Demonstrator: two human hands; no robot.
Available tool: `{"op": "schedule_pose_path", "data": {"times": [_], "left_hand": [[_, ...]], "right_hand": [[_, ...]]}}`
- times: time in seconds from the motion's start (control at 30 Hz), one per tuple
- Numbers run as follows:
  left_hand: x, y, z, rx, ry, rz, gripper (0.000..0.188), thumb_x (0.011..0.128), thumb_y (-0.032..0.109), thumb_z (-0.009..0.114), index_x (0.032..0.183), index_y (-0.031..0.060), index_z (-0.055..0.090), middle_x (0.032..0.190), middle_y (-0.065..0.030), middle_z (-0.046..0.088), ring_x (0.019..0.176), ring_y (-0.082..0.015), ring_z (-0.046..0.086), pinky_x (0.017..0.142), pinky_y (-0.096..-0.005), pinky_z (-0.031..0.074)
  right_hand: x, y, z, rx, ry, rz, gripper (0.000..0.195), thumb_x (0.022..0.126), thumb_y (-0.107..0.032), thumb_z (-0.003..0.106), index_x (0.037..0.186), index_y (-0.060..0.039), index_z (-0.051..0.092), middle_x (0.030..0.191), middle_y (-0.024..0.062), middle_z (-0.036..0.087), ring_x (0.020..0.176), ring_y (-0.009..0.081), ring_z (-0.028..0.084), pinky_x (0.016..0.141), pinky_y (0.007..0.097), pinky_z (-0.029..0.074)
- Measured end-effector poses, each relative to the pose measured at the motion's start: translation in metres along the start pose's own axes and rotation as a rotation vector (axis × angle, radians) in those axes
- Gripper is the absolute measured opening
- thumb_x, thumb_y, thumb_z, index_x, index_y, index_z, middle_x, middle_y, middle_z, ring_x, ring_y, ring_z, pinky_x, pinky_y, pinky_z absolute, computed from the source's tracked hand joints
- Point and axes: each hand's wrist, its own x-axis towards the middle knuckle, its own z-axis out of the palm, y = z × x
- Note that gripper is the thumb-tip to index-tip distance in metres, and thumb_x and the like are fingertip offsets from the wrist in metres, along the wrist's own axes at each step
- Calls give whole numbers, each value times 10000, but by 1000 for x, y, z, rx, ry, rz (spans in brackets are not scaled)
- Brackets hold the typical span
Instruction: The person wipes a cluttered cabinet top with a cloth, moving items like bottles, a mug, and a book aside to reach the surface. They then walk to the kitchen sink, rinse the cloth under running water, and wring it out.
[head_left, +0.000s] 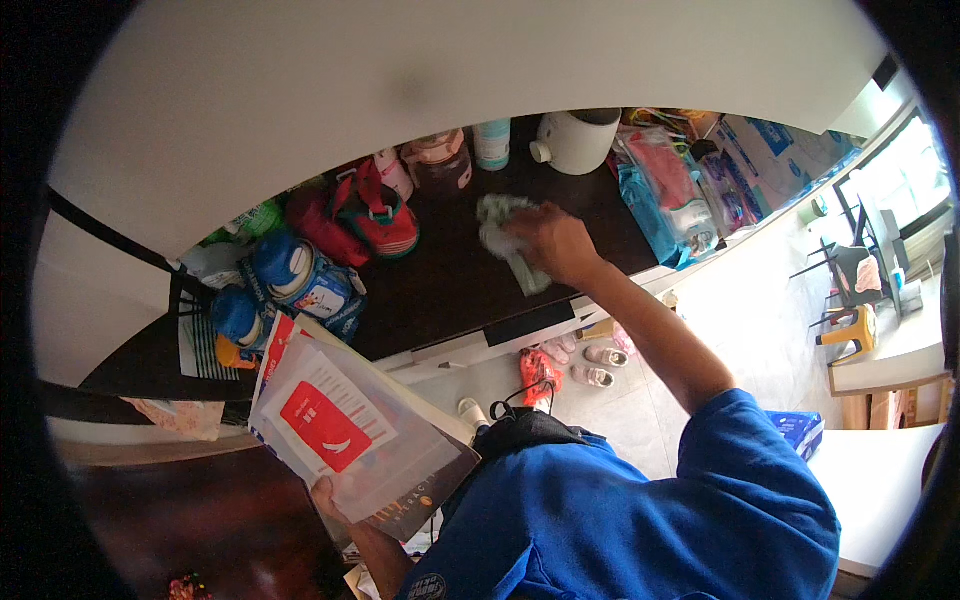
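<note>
In my right hand (559, 244) is a pale green cloth (504, 225), pressed on the dark wood top of a cabinet (442, 289); the cloth and fingers are blurred. My left hand (330, 499) grips the lower edge of a stack of books and papers (420, 480), held in front of the cabinet at the left. A red card (326, 425) and printed sheets lie uppermost in or under a translucent sleeve on that stack. Behind the stack stand blue-lidded bottles (281, 262) in blue carriers. Left of the cloth is a red and green bag or holder (382, 221).
Along the cabinet's back are an amber-toned jar (439, 161), a light blue bottle (492, 144) and a white pot-like container (581, 141). Plastic packets (667, 195) crowd the right end. Shoes (592, 375) and a red bag (538, 375) lie on the floor below. A yellow stool (851, 334) stands farther right.
</note>
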Motion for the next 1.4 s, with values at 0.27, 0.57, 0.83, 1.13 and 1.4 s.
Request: {"op": "schedule_pose_path", "data": {"times": [0.27, 0.57, 0.83, 1.13, 1.4], "left_hand": [[-4, -1, 11, 138, 204, 31, 763, 906, 425, 670, 1478, -41, 477, 1328, -157, 633, 1153, -290, 638, 980, -465, 536], [10, -3, 60, 42, 138, 16, 697, 960, 461, 586, 1465, -10, 500, 1319, -160, 625, 1167, -300, 627, 995, -479, 530], [4, -8, 72, 76, 142, -42, 771, 912, 498, 589, 1536, 69, 444, 1404, -144, 586, 1246, -337, 587, 1030, -519, 518], [5, -21, 67, 241, 156, -61, 700, 905, 469, 619, 1412, -6, 534, 1260, -157, 655, 1124, -316, 647, 958, -477, 552], [-5, -24, 88, 38, 137, -46, 714, 863, 347, 675, 1473, 17, 504, 1284, -144, 663, 1114, -306, 669, 938, -470, 579]], "right_hand": [[-38, 65, -27, -118, 121, 435, 386, 847, -130, 709, 1231, -171, 708, 1215, 131, 701, 1110, 368, 675, 873, 483, 587], [-18, -78, 31, -56, 60, -40, 219, 929, -157, 617, 1106, -167, 747, 1060, 93, 759, 891, 283, 767, 657, 428, 635], [-79, -28, -13, 130, 214, -20, 298, 910, -119, 601, 1177, -177, 722, 1116, 137, 721, 1020, 327, 726, 744, 482, 623], [-89, 35, -28, -222, 33, 360, 355, 892, -79, 636, 1239, -137, 683, 1152, 178, 665, 1039, 376, 694, 818, 479, 610], [-135, 50, -77, 120, 121, 329, 489, 818, 13, 671, 1290, -109, 704, 1259, 197, 707, 1124, 405, 682, 968, 476, 559]]}}
